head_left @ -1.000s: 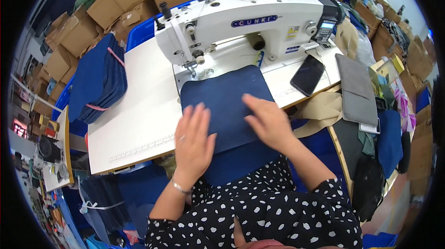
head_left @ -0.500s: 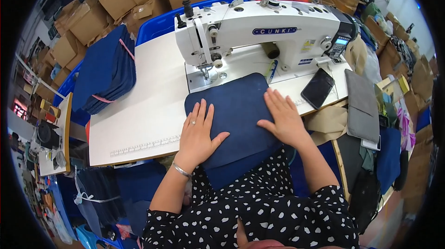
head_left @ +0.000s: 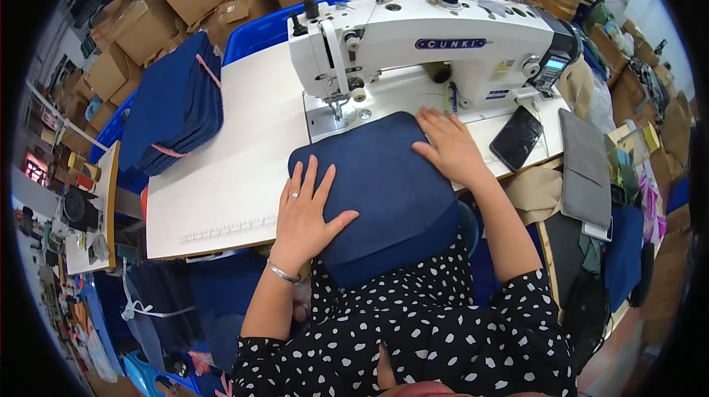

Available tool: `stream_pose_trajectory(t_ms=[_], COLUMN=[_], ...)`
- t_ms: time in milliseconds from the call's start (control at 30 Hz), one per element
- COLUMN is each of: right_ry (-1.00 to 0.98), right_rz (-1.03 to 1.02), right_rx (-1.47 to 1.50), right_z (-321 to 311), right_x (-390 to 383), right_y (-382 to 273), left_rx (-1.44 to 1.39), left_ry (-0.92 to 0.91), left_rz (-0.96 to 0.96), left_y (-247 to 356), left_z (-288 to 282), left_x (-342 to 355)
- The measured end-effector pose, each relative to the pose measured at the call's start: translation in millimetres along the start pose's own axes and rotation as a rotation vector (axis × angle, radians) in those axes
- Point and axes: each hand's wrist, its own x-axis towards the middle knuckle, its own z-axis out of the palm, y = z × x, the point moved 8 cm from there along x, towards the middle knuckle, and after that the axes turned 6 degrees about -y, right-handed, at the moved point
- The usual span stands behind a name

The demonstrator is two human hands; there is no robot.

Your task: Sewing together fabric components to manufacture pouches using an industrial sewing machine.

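Head view: left grip spread flat on the left side of a navy fabric panel, which overhangs the white surface; right grip spread at its far-right corner; beyond, a sewing machine.

At center left, the white tabletop leaves a wide bare stretch between the stack of navy pieces and the person's left hand, where a hand could pass. The sewing machine walls off the upper center; beneath its arm runs a low gap. Right of center, a phone obstructs the tabletop near the right hand.
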Motion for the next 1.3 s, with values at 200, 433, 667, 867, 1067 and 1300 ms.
stream_pose_trajectory(t_ms=[200, 433, 667, 867, 1067, 1300], right_ry=[0.177, -0.001, -0.072, -0.080, -0.030, -0.014], right_rz=[0.026, -0.132, -0.160, -0.361, -0.397, -0.362], right_rx=[0.111, 0.026, 0.006, 0.232, 0.198, 0.201], right_z=[-16.8, -6.2, 6.7, 13.7, 17.7, 19.2], right_x=[-7.6, -24.1, -38.4, -10.9, -0.3, -1.0], right_y=[13.0, -61.6, -99.4, -143.5, -131.1, -135.2], left_rx=[0.003, -0.298, -1.180, -1.487, -1.137, -2.087], left_ry=[0.034, 0.473, 0.528, 0.653, 1.204, 0.990], left_rz=[0.012, -0.038, -0.454, -0.554, -0.894, -1.365], left_y=[0.4, -17.4, -27.7, -72.1, -140.2, -70.4], left_z=[-3.9, -13.3, 79.8, 70.2, 12.8, 216.4], left_x=[5.0, -50.7, -132.8, -169.6, -334.9, -419.7])
